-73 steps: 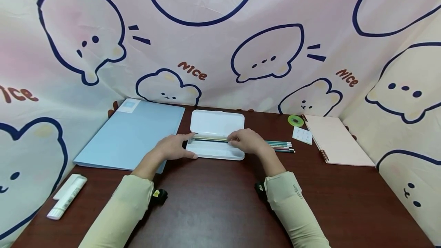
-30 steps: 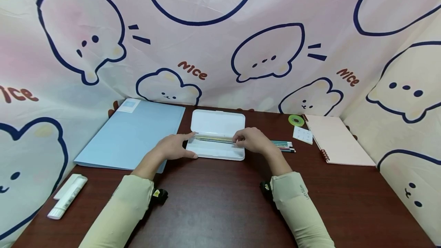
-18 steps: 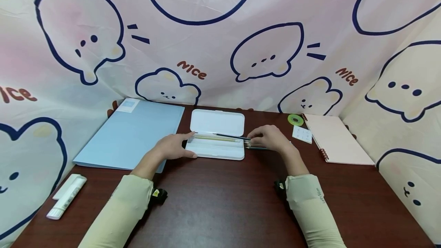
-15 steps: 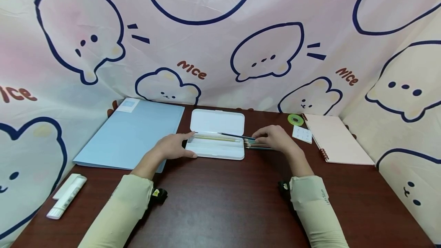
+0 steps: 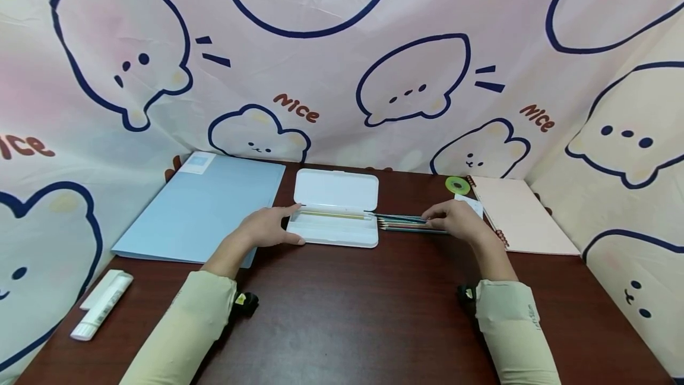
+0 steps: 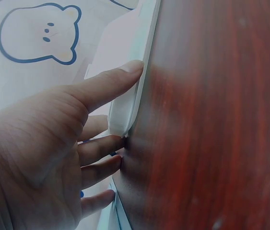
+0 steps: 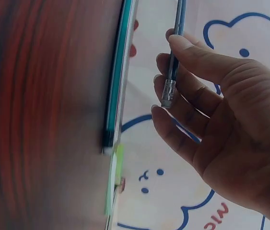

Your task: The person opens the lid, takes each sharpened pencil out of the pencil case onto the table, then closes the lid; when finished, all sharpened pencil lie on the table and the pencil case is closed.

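A white pencil case [image 5: 336, 190] lies with its lid raised, a yellow pencil [image 5: 333, 214] along the back of its tray. My left hand [image 5: 266, 227] holds the case's left end; in the left wrist view the thumb lies on one side of the case [image 6: 125, 112] and the fingers reach round the end. My right hand [image 5: 456, 218] pinches a dark pencil [image 7: 175, 67] near its eraser end between thumb and fingers, above the table. Below it several pencils [image 5: 406, 227] lie side by side to the right of the case, partly hidden by the hand.
A blue folder [image 5: 214, 207] lies left of the case. A white tube [image 5: 101, 314] and a small white block lie at the front left. At the right are a green tape roll [image 5: 457, 185], a partly covered white card [image 5: 470, 202] and a spiral notebook [image 5: 523, 215].
My right hand has drawn back from the case tray to the right with the dark pencil, over the pencils on the table. My left hand has stayed at the case.
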Action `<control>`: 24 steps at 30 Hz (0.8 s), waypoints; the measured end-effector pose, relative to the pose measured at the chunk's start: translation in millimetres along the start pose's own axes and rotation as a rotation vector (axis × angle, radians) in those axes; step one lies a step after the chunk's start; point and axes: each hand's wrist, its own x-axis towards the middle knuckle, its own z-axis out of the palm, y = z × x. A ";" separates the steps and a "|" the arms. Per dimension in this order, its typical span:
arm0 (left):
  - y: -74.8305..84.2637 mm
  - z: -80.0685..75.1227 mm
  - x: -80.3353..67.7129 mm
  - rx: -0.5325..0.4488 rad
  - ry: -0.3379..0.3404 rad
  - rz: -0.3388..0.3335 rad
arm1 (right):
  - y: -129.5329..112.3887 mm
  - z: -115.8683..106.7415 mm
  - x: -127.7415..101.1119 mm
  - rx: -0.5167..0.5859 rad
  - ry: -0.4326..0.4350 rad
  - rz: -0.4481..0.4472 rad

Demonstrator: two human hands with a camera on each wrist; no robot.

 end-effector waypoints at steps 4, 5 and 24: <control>0.6 -0.7 -0.2 0.000 0.001 -0.001 | 8.0 -4.7 -3.4 -0.006 -0.016 0.027; 0.7 -0.8 -0.2 0.000 0.002 -0.002 | 10.1 -5.2 -3.7 -0.011 -0.021 0.034; 0.2 0.4 0.0 -0.001 0.000 0.002 | 23.5 -6.1 -6.1 -0.056 -0.079 0.103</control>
